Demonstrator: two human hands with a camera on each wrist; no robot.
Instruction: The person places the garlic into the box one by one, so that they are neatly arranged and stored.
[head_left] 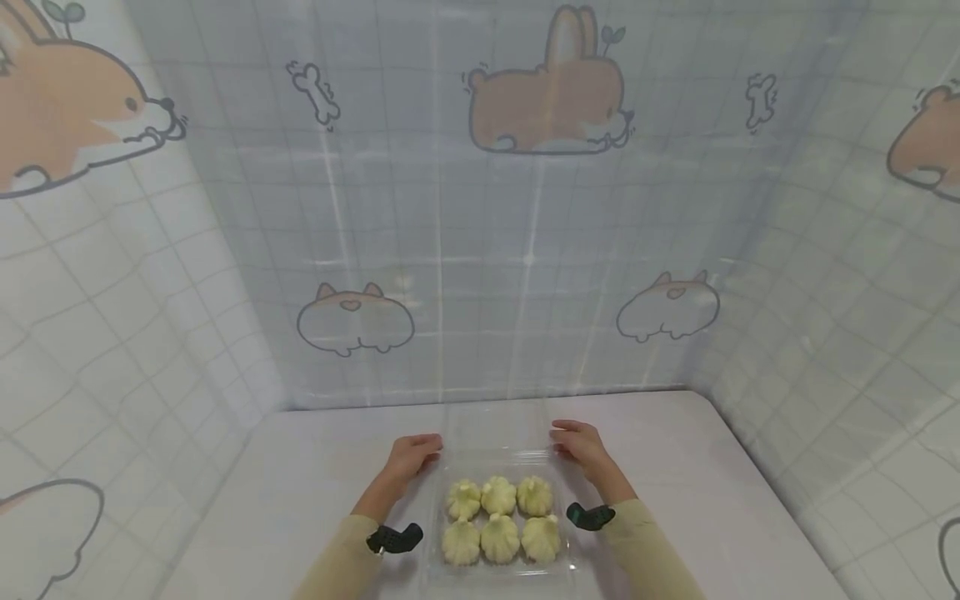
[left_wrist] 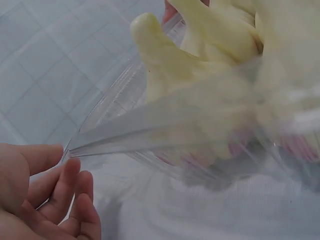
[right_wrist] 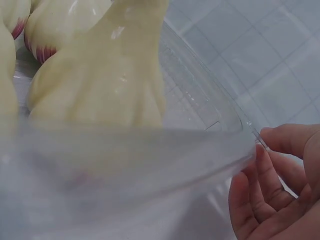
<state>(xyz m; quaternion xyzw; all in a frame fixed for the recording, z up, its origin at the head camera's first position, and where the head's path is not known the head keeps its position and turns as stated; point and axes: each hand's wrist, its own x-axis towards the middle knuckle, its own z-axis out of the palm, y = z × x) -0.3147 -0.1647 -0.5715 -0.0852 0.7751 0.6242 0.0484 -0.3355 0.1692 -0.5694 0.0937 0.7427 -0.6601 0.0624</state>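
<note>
A clear plastic clamshell box [head_left: 433, 533] stands on the table with several pale garlic bulbs [head_left: 499, 537] in two rows inside it. Its clear lid [head_left: 497, 427] is raised off the bulbs, on the far side of the tray. My left hand [head_left: 415, 455] is at the lid's left side; in the left wrist view thumb and forefinger [left_wrist: 70, 172] pinch the edge of the clear plastic. On the opposite side my right hand [head_left: 582, 446] pinches the edge likewise, thumb [right_wrist: 287, 136] above and fingers below. Purple streaks mark the bases of the bulbs in both wrist views.
The white tabletop [head_left: 315, 467] reaches back to a hanging sheet [head_left: 480, 217] printed with cartoon dogs and bones. Gridded sheets also close in the left [head_left: 112, 333] and right [head_left: 840, 333] sides. Dark wrist straps [head_left: 395, 539] sit over beige sleeves [head_left: 341, 562].
</note>
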